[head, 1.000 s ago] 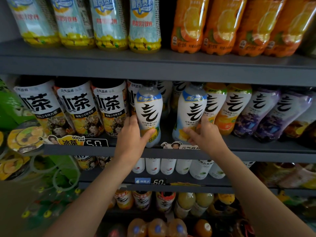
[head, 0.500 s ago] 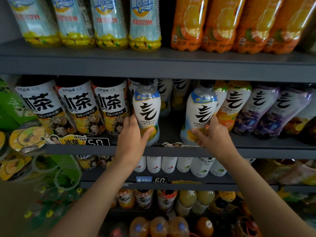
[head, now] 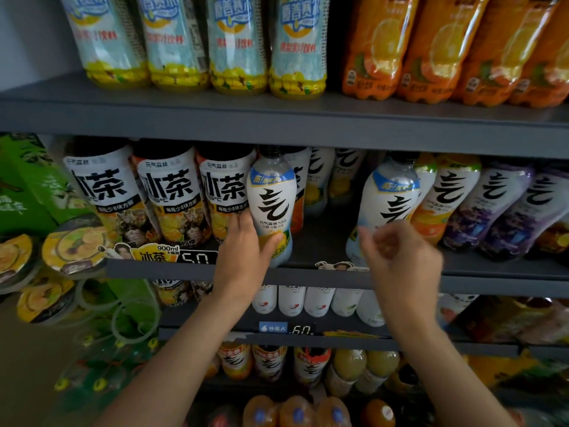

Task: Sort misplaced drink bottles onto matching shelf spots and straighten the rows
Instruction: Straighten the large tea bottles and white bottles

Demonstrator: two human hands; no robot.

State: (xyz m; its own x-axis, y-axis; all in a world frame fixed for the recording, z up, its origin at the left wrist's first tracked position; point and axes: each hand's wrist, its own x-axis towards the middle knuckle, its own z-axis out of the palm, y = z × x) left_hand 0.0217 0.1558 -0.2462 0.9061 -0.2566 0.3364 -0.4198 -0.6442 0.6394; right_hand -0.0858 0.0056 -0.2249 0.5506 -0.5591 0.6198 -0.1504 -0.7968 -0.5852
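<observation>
Two white bottles with blue collars and a big black character stand at the front of the grey middle shelf (head: 301, 274). My left hand (head: 246, 260) grips the lower body of the left bottle (head: 271, 204), which stands upright next to the iced tea row. The right bottle (head: 391, 192) leans slightly right against the orange-labelled row. My right hand (head: 403, 260) is blurred in front of that bottle's base, its fingers loosely curled and apparently holding nothing. A gap of bare shelf lies between the two bottles, with more bottles of the same kind behind it.
Three large iced tea bottles (head: 169, 195) fill the shelf's left; orange-labelled (head: 455, 192) and purple-labelled bottles (head: 498, 204) fill its right. Pale blue bottles (head: 234, 41) and orange juice bottles (head: 431, 47) stand above, small white bottles (head: 317, 300) below. Green packs (head: 27, 186) hang at the far left.
My right hand slid the right bottle further right, widening the gap, and has now come off it. My left hand stays on the left bottle.
</observation>
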